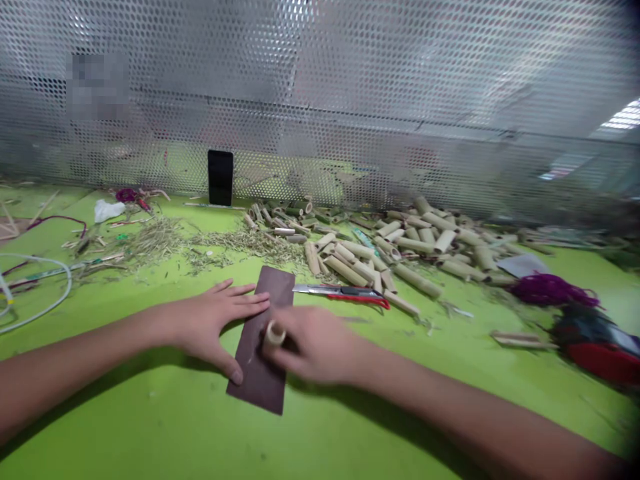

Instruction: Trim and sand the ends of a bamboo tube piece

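A brown strip that looks like sandpaper (265,383) lies flat on the green table. My left hand (213,323) is spread out, its fingertips and thumb pressing on the strip's left side. Gripped in my right hand (317,343) is a short hollow bamboo tube (275,333), held on end against the strip; the hand is slightly blurred. Just beyond the right hand lies a utility knife (345,292) with a red and black handle, its blade pointing left toward the strip's upper edge.
Cut bamboo pieces (425,240) are heaped behind and to the right. Shavings (155,237) litter the back left. A phone (221,177) leans on the perforated metal screen (320,113). Purple cord (553,290) and a red-black tool (600,347) lie right; a white cable (70,283) loops left.
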Tool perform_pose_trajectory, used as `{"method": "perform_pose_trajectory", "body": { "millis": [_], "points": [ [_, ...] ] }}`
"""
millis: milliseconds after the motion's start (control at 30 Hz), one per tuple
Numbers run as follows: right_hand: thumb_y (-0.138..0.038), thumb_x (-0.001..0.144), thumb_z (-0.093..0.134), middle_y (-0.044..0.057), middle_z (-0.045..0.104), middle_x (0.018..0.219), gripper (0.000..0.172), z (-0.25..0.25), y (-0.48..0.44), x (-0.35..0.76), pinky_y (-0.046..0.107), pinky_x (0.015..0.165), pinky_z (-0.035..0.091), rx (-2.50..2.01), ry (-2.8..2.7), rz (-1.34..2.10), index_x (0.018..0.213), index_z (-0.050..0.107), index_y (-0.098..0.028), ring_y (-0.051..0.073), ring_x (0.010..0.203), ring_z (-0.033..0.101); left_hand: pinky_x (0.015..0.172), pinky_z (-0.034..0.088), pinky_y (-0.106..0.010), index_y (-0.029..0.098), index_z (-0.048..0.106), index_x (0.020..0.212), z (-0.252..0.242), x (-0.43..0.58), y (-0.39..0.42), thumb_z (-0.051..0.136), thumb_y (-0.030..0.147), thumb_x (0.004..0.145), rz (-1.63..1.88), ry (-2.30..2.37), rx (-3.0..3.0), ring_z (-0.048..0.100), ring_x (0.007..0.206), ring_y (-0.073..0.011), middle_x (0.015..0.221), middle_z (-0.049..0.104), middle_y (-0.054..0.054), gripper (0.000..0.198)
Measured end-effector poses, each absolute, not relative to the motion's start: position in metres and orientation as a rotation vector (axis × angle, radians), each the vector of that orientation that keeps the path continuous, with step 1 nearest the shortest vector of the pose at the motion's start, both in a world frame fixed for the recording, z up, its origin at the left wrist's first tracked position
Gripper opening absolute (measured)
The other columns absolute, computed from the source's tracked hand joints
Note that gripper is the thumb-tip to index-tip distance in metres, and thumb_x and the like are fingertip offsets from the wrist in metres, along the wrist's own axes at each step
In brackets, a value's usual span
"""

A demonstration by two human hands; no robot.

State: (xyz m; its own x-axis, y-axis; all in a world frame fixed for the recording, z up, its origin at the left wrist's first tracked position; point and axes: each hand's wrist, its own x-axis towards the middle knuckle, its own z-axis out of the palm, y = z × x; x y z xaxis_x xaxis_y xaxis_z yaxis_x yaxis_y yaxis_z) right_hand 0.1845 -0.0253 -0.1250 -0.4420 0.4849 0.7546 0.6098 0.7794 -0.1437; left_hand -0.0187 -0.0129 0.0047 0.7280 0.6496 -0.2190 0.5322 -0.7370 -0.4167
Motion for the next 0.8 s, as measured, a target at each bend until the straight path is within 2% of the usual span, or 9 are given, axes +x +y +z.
{"method": "perform_pose_trajectory", "body": {
  "millis": [100,167,267,367,433,500,567,667,800],
  "points": [
    [-0.029,0.097,0.055,0.007,0.067,0.081,0.015,-0.121,-0.023,0.186,0.029,0.062,0.041,-1.097,-1.863,-0.148,0.086,0.058,-0.019,0.017,0.066,0.058,0.126,0.000,-0.064,0.028,0.012,0.165,0.005,-0.018,-0.013,0.072,0.082,0.071,0.508,-0.942,-2.608,0.000,0.157,-0.0406,0.170,0.003,-0.005,0.123],
    [-0.030,0.096,0.054,0.005,0.068,0.084,0.014,-0.123,-0.026,0.183,0.028,0.063,0.042,-0.905,-1.984,-0.138,0.086,0.057,-0.020,0.016,0.068,0.058,0.126,0.000,-0.063,0.028,0.014,0.165,0.005,-0.019,-0.013,0.072,0.080,0.072,0.504,-0.928,-2.608,0.001,0.157,-0.0394,0.170,0.005,-0.005,0.121],
    [-0.035,0.088,0.063,0.000,0.064,0.074,0.017,-0.128,-0.030,0.179,0.025,0.058,0.038,-0.642,-2.243,-0.133,0.083,0.055,-0.021,0.013,0.060,0.054,0.127,-0.001,-0.061,0.027,0.015,0.165,0.004,-0.020,-0.011,0.074,0.078,0.073,0.495,-0.908,-2.612,0.003,0.158,-0.0379,0.170,0.009,-0.005,0.119],
    [-0.029,0.086,0.061,-0.001,0.061,0.067,0.014,-0.126,-0.026,0.183,0.024,0.054,0.034,-0.919,-2.097,-0.158,0.080,0.052,-0.020,0.012,0.055,0.050,0.126,0.001,-0.063,0.027,0.015,0.165,0.003,-0.021,-0.011,0.074,0.078,0.073,0.480,-0.906,-2.622,0.003,0.157,-0.0395,0.169,0.007,-0.005,0.120],
    [-0.029,0.090,0.058,0.002,0.063,0.072,0.012,-0.124,-0.025,0.184,0.025,0.055,0.034,-1.074,-1.914,-0.227,0.083,0.053,-0.020,0.014,0.059,0.052,0.126,0.001,-0.064,0.027,0.016,0.165,0.003,-0.021,-0.011,0.073,0.078,0.074,0.469,-0.899,-2.635,0.003,0.157,-0.0407,0.169,0.007,-0.006,0.119],
    [-0.030,0.093,0.057,0.003,0.067,0.081,0.012,-0.125,-0.028,0.182,0.025,0.059,0.036,-0.901,-1.993,-0.228,0.088,0.056,-0.020,0.015,0.066,0.056,0.126,0.002,-0.064,0.026,0.018,0.164,0.003,-0.020,-0.013,0.075,0.076,0.073,0.457,-0.900,-2.642,0.005,0.156,-0.0414,0.169,0.010,-0.007,0.119],
    [-0.039,0.092,0.061,0.000,0.065,0.074,0.019,-0.128,-0.032,0.179,0.025,0.056,0.034,-0.722,-2.194,-0.155,0.088,0.058,-0.020,0.013,0.060,0.054,0.127,0.002,-0.064,0.026,0.019,0.164,0.003,-0.020,-0.014,0.077,0.075,0.071,0.449,-0.911,-2.638,0.006,0.156,-0.0418,0.169,0.011,-0.006,0.120],
    [-0.037,0.088,0.064,-0.002,0.059,0.063,0.020,-0.126,-0.032,0.180,0.025,0.052,0.030,-0.909,-2.174,-0.142,0.080,0.058,-0.020,0.011,0.052,0.047,0.127,0.002,-0.063,0.027,0.018,0.164,0.003,-0.019,-0.015,0.077,0.075,0.071,0.462,-0.921,-2.623,0.006,0.156,-0.0416,0.169,0.008,-0.005,0.121],
    [-0.031,0.091,0.060,0.003,0.068,0.079,0.013,-0.124,-0.031,0.180,0.025,0.058,0.036,-0.961,-1.983,-0.181,0.089,0.061,-0.018,0.014,0.063,0.056,0.126,0.003,-0.064,0.030,0.016,0.164,0.003,-0.020,-0.013,0.074,0.076,0.074,0.472,-0.914,-2.615,0.006,0.157,-0.0409,0.169,0.006,-0.003,0.117]
  ]
}}
